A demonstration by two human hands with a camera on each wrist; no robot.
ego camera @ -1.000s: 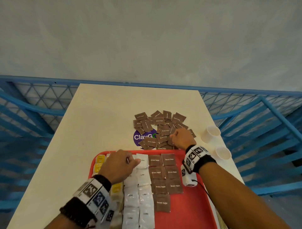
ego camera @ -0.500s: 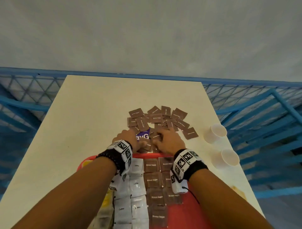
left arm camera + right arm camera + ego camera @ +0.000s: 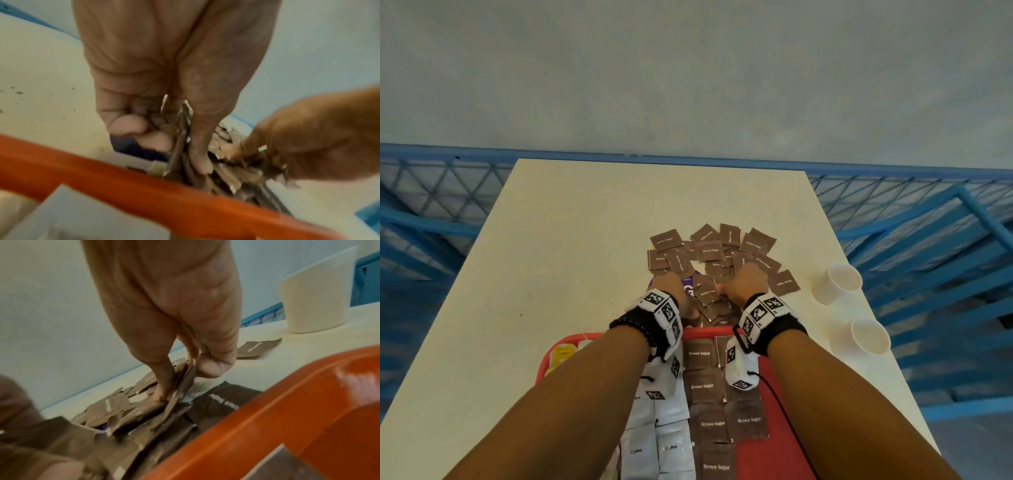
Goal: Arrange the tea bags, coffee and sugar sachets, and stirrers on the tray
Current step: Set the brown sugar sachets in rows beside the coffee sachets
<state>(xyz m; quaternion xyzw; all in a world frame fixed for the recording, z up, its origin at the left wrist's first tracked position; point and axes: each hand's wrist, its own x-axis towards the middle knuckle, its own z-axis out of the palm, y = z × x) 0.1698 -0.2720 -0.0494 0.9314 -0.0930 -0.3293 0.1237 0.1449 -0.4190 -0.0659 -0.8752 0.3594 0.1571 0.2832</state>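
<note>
A heap of brown sugar sachets point(image 3: 710, 251) lies on the table just beyond the red tray point(image 3: 779, 404). My left hand point(image 3: 671, 286) point(image 3: 180, 151) pinches a few brown sachets point(image 3: 180, 146) between thumb and curled fingers at the heap's near edge. My right hand point(image 3: 744, 284) point(image 3: 180, 381) pinches other brown sachets point(image 3: 183, 382) upright between thumb and fingers. On the tray lie rows of brown sugar sachets point(image 3: 714, 423), white coffee sachets point(image 3: 657, 448) and yellow tea bags point(image 3: 561, 354).
Two white paper cups point(image 3: 839, 282) point(image 3: 868, 337) stand at the table's right edge, the nearer seen large in the right wrist view as a cup point(image 3: 316, 295). A purple sticker point(image 3: 688, 289) shows under the heap. Blue railings surround the cream table point(image 3: 571, 240).
My left hand left the tray and came forward to the heap beside the right hand. Both hands have closed on brown sachets at the heap's near edge.
</note>
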